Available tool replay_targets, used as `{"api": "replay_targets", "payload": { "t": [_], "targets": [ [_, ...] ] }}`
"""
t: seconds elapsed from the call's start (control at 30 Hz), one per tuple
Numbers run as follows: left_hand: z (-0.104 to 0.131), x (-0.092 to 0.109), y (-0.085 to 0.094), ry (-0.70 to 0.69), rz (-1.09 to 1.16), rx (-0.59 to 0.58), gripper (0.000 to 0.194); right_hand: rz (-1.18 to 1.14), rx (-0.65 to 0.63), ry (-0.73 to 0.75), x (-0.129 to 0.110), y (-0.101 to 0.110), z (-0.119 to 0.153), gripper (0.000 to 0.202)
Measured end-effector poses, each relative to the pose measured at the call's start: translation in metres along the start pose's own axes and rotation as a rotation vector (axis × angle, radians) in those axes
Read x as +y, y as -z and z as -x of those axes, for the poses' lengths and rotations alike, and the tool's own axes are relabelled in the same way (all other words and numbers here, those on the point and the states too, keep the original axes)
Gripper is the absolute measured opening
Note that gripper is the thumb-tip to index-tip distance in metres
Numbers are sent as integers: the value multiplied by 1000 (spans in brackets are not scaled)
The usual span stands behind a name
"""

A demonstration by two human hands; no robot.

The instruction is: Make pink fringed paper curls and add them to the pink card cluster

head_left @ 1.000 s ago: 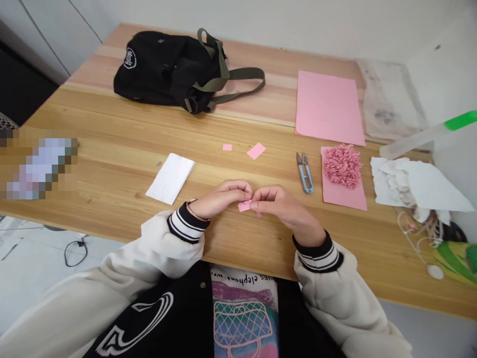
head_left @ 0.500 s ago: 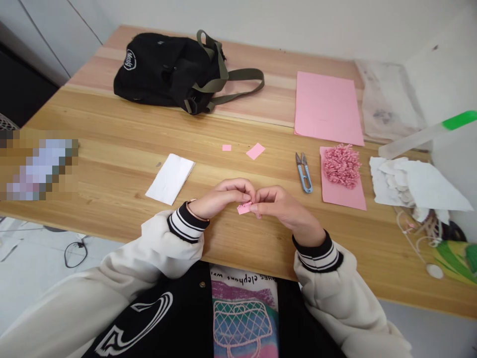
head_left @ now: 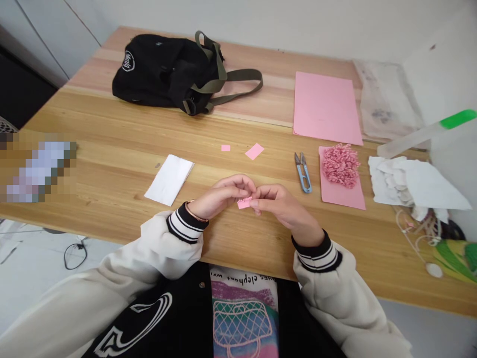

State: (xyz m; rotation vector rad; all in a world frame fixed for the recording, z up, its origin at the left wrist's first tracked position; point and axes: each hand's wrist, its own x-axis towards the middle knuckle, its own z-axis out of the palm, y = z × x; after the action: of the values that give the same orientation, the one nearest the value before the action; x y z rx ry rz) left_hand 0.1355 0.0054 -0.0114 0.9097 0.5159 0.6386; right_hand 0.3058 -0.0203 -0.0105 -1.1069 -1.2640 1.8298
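Left hand (head_left: pixel 222 195) and right hand (head_left: pixel 278 203) meet fingertip to fingertip just above the desk (head_left: pixel 112 149), near its front edge. Both pinch one small pink paper slip (head_left: pixel 244 203) between thumb and forefingers; a two-sided grip of this kind suits rolling or pleating so small a piece. The slip's upper edge looks fringed; finer detail is too small to read.

Beyond the hands lie two flat pink scraps (head_left: pixel 254 151), apart from each other. Left of the hands: a folded white sheet (head_left: pixel 169 179), matte, rectangular. Right: metal thread snips (head_left: pixel 303 172) with a blue grip, placed just beside a pink card (head_left: pixel 345 194) carrying a heap of curled pink pieces (head_left: pixel 340 164), frilly and pompom-like. Further back, a large smooth pink sheet (head_left: pixel 326 107). Far left corner: a black fabric bag (head_left: pixel 167 72) with olive webbing straps. Crumpled white tissue (head_left: pixel 410 181) sits at the right edge.
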Motion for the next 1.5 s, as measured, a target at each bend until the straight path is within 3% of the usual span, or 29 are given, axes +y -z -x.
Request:
{"api": "replay_targets", "payload": {
  "t": [0.1, 0.23, 0.93, 1.23, 1.5],
  "targets": [
    [0, 0, 1, -36, 114, 40, 17, -53, 66, 124, 5, 2, -1, 9],
    [2, 1, 1, -88, 159, -2, 16, -122, 58, 227, 7, 4, -1, 7],
    [2, -3, -1, -102, -34, 39, 13, -246, 5, 198, 2, 0, -1, 5],
    [2, -1, -2, -139, -124, 134, 9, -155, 67, 243, 5, 0, -1, 4],
    [3, 1, -8, -181, -230, 290, 10, 88, 236, 357, 3, -4, 1, 6]
  ]
}}
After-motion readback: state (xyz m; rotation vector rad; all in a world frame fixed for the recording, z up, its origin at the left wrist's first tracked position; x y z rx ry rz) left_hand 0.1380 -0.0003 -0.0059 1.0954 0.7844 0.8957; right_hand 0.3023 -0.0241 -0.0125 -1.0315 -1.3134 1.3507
